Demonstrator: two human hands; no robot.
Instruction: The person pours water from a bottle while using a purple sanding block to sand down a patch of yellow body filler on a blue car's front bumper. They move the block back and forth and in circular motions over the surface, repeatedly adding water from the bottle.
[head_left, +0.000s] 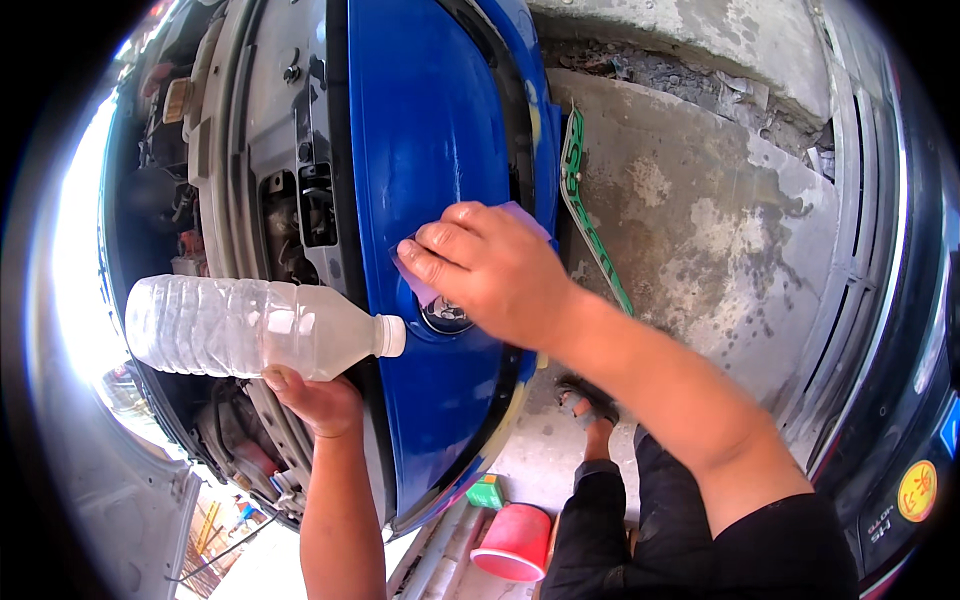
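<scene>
My left hand (315,402) is closed around the underside of a clear plastic bottle (250,325), held sideways with its white cap end (391,336) pointing right over the blue car panel (425,130). My right hand (495,265) presses a thin purple sheet (420,285), perhaps sandpaper or cloth, against the panel. Part of the sheet shows past the fingertips and another corner behind the knuckles. Just below that hand sits a shiny round emblem (446,318), partly covered by the hand and sheet. Whether the cap end is open I cannot tell. The panel looks wet and glossy.
Left of the panel lies the car's uncovered engine bay (180,210). A green-and-white licence plate strip (585,215) hangs at the panel's right. A red bucket (515,540) and a green box (486,491) stand on the floor. A dark vehicle (900,430) is at far right.
</scene>
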